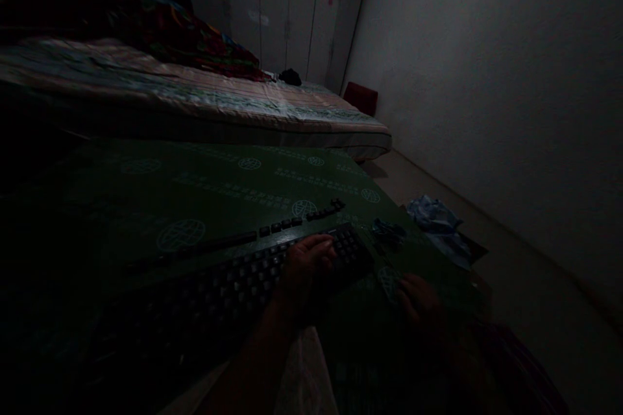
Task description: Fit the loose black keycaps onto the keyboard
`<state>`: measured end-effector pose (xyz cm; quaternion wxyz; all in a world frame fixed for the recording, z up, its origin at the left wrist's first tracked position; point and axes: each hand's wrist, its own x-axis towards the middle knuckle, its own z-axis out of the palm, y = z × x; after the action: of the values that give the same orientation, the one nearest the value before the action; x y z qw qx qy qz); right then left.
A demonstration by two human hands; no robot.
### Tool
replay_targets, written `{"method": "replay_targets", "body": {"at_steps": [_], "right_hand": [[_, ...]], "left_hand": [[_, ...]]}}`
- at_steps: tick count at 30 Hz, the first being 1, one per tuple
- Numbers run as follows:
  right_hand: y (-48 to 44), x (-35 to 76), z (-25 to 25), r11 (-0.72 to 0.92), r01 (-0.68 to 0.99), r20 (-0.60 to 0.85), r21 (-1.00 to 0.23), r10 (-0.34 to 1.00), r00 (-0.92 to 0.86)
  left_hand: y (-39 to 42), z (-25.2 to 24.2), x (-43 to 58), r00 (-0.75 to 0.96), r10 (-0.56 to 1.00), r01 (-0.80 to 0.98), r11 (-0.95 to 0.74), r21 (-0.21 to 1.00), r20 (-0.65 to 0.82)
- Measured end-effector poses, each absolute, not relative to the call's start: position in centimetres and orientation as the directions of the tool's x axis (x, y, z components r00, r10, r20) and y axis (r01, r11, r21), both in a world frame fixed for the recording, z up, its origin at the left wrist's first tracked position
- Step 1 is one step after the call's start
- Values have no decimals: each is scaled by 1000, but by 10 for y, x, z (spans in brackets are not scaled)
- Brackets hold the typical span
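A black keyboard (238,285) lies at a slant on a green table (219,175), its near left end lost in the dark. Over the keyboard's right part is my left hand (309,262), closed, with the fingers pressed together and bent toward the thumb. What it pinches, if anything, I cannot make out. Beyond the keyboard runs a line of loose black keycaps (282,225), with a long dark strip (219,243) in the same line. My right hand (418,298) rests low over the table's right side, fingers slightly apart, nothing visible in them; its palm is in shadow.
A small dark crumpled thing (388,231) lies right of the keyboard. Pale bluish cloth or plastic (438,224) is bunched by the table's right edge. Past the table stands a bed (233,100) with a dark red patterned blanket (195,42). A wall (487,78) bounds the right side.
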<state>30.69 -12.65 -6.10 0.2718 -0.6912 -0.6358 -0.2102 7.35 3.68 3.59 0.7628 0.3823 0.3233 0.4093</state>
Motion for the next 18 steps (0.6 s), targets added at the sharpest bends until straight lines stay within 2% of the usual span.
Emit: {"method": "replay_targets", "body": {"at_steps": [6,18], "right_hand": [[-119,300,-62,-67,998,642,3,765,49],[-116,295,-66,-99,995,634,-4,769,80]], "left_hand": [[36,39,74,439,880,-356,355,864,-181],[36,33,72,470,870,-339,331,881,-146]]}}
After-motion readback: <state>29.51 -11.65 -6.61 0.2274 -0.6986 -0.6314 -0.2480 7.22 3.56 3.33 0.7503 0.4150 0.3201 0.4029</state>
